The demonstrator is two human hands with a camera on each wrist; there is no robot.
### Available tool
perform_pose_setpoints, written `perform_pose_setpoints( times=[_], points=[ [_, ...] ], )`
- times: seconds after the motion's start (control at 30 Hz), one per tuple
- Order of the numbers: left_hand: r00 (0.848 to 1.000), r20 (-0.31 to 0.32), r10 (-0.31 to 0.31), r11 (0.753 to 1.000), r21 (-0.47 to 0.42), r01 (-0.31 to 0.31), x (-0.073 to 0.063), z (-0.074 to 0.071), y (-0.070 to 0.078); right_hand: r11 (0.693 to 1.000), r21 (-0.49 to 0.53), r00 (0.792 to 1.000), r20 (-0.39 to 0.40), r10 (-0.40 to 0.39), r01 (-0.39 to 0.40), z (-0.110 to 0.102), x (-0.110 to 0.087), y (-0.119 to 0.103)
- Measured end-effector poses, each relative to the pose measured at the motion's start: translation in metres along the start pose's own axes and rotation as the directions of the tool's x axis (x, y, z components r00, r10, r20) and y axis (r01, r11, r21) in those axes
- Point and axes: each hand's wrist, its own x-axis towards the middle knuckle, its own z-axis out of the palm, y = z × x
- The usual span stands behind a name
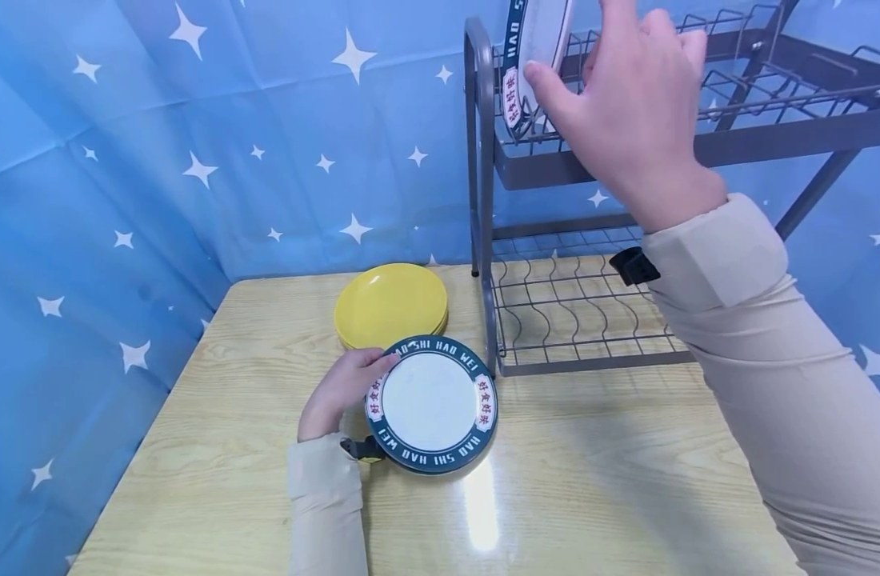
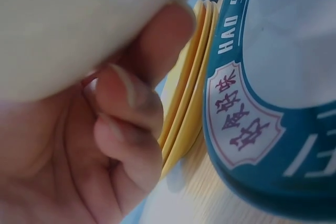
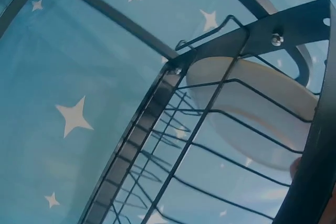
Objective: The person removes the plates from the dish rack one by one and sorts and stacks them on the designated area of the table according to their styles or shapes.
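My left hand [image 1: 342, 388] pinches the left rim of a round white plate [image 1: 429, 400] with a dark green lettered border, thumb on top. In the left wrist view its white underside [image 2: 79, 24] is over the curled fingers, and another green-bordered plate [image 2: 244, 114] lies lower, on the table. High at the right, my right hand [image 1: 630, 112] grips a matching plate [image 1: 541, 48] that stands on edge in the upper tier of a dark metal rack [image 1: 548, 168]. The right wrist view shows that plate's pale back [image 3: 247, 108] behind the wires, a fingertip at its edge.
A short stack of yellow plates [image 1: 391, 306] lies on the wooden table [image 1: 253, 448], behind the green-bordered plate. The rack's lower wire tier [image 1: 584, 312] stands to the right. A blue star-patterned curtain [image 1: 303, 144] hangs behind and at the left.
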Motion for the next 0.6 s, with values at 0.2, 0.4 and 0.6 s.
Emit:
perform_pose_setpoints(
  times=[0.2,0.4,0.6],
  points=[
    [1.000,0.000,0.010,1.000,-0.029,-0.010,0.000,-0.001,-0.002,0.999,-0.019,0.997,0.065,0.042,-0.041,-0.002,0.007,0.000],
    [1.000,-0.029,0.002,1.000,-0.016,-0.003,0.001,-0.002,-0.006,0.994,-0.019,0.982,0.153,0.110,-0.109,-0.007,0.013,-0.006],
    [0.998,-0.037,-0.047,0.998,-0.033,0.046,0.000,0.000,-0.008,0.992,-0.032,0.979,0.160,0.127,-0.123,-0.007,0.013,-0.007]
  ],
)
